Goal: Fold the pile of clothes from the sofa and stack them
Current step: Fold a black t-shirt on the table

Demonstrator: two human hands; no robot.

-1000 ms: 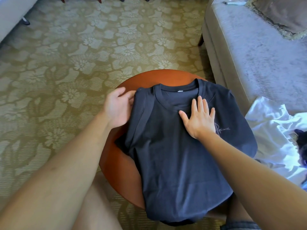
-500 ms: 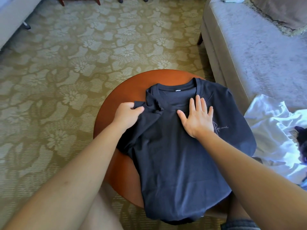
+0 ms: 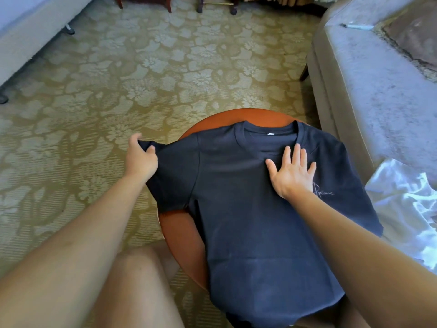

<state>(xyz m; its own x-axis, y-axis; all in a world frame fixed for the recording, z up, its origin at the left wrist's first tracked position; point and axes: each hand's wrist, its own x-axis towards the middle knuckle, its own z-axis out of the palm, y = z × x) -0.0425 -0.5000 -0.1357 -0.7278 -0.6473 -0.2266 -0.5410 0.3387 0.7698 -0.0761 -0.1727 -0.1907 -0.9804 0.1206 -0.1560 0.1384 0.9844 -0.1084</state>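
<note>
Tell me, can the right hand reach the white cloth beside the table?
Probably yes: the right hand lies flat on the dark T-shirt, holding nothing, and nothing stands between it and the white cloth.

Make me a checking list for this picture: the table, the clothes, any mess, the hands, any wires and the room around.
Surface: round wooden table, mostly covered by the shirt.
Job's things: dark T-shirt spread front up, hem draped over the near edge; white clothes lie unfolded on the sofa.
Clutter: thin pen-like thing on the sofa seat.
Hands: left hand grips the sleeve, held out sideways; right hand lies flat on the shirt's chest.
Cables: nothing seen.
Surroundings: flowered carpet; furniture legs at the far edge.
</note>
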